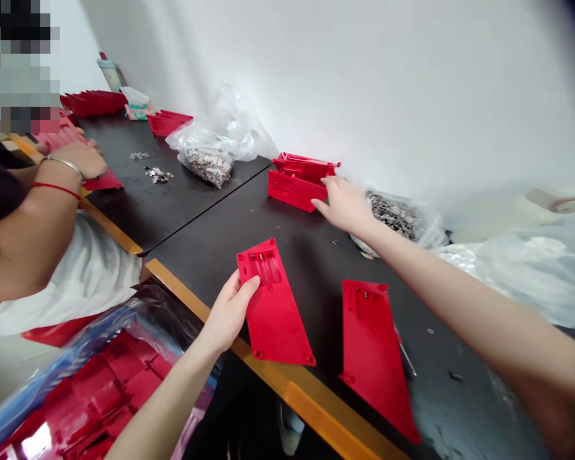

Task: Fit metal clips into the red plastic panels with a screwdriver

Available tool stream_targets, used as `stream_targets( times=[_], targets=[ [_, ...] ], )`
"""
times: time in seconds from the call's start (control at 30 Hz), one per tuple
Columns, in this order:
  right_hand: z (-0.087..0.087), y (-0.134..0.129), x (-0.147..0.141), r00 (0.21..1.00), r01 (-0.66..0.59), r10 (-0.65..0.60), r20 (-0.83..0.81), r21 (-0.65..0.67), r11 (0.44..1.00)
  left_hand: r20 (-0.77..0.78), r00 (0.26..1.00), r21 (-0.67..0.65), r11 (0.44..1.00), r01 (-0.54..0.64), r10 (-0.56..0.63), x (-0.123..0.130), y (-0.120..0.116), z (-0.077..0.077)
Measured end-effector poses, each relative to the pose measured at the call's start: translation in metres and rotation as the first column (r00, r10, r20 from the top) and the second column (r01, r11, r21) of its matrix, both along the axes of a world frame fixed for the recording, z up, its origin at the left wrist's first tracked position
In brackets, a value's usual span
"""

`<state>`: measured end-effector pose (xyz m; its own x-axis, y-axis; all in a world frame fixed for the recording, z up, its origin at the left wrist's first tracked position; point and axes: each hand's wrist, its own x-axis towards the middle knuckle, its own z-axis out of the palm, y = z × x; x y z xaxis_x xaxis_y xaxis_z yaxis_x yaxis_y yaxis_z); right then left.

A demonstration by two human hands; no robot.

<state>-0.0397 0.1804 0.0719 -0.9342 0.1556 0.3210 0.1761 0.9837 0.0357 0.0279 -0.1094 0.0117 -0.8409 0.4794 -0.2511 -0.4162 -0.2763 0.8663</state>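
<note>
My left hand (230, 310) grips a red plastic panel (280, 319) by its left edge, thumb on top, near the table's front edge. Small metal springs show in the slots at the panel's upper end. My right hand (345, 203) reaches to the right end of a group of upright red panels (294, 188) by the wall; its fingers are apart, with fingertips at the front panel's edge. Another red panel (374, 351) lies on the table to the right, with a screwdriver (407, 358) partly hidden beside it.
Plastic bags of metal parts (393, 214) (208, 160) stand along the wall. An open bag of red panels (110, 383) is at lower left. A person's arm (33, 223) works at far left. The black table (211, 236) has an orange edge.
</note>
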Motion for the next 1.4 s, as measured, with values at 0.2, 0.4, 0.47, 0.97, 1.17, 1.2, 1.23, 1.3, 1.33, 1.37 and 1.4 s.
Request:
stream_targets(
  times=[0.2,0.4,0.47,0.97,1.17,1.2,1.23,1.3,1.33,1.37,1.4],
  targets=[
    [-0.012,0.027,-0.047,0.997,-0.022,0.011,0.072,0.151,0.988,0.021,0.999,0.009,1.000,0.027,-0.027,0.001,0.002,0.000],
    [-0.010,0.023,-0.046,0.999,-0.044,0.045,0.000,0.210,0.977,-0.005,1.000,-0.035,0.999,0.008,-0.008,0.001,0.001,0.002],
    [-0.013,0.018,-0.045,0.999,-0.047,0.044,0.020,0.212,0.976,-0.017,1.000,-0.045,0.999,-0.002,0.002,0.002,0.001,0.002],
    [0.011,0.000,-0.038,0.995,0.021,0.022,0.094,-0.433,0.901,-0.013,0.999,0.019,0.999,-0.048,0.048,0.003,0.002,-0.005],
    [0.022,-0.029,0.037,0.983,0.097,0.081,0.163,-0.847,0.523,-0.022,0.993,-0.150,0.981,-0.119,0.117,0.005,0.002,-0.007],
    [0.023,-0.035,0.052,0.981,0.126,0.081,0.174,-0.902,0.412,-0.024,0.994,-0.187,0.976,-0.109,0.106,0.005,0.002,-0.007],
    [0.022,-0.042,0.066,0.980,0.157,0.077,0.184,-0.948,0.276,-0.027,0.995,-0.211,0.972,-0.101,0.098,0.005,0.003,-0.007],
    [0.022,-0.054,0.089,0.976,0.202,0.077,0.203,-0.979,0.019,-0.030,0.995,-0.223,0.970,-0.099,0.095,0.004,0.004,-0.007],
    [0.021,-0.060,0.097,0.974,0.215,0.081,0.209,-0.974,-0.070,-0.032,0.995,-0.217,0.971,-0.101,0.097,0.004,0.004,-0.008],
    [0.020,-0.065,0.104,0.973,0.223,0.089,0.214,-0.968,-0.115,-0.036,0.994,-0.210,0.972,-0.104,0.099,0.004,0.004,-0.008],
    [0.019,-0.069,0.108,0.971,0.232,0.098,0.219,-0.962,-0.146,-0.041,0.994,-0.202,0.974,-0.106,0.100,0.004,0.004,-0.008]
  ],
)
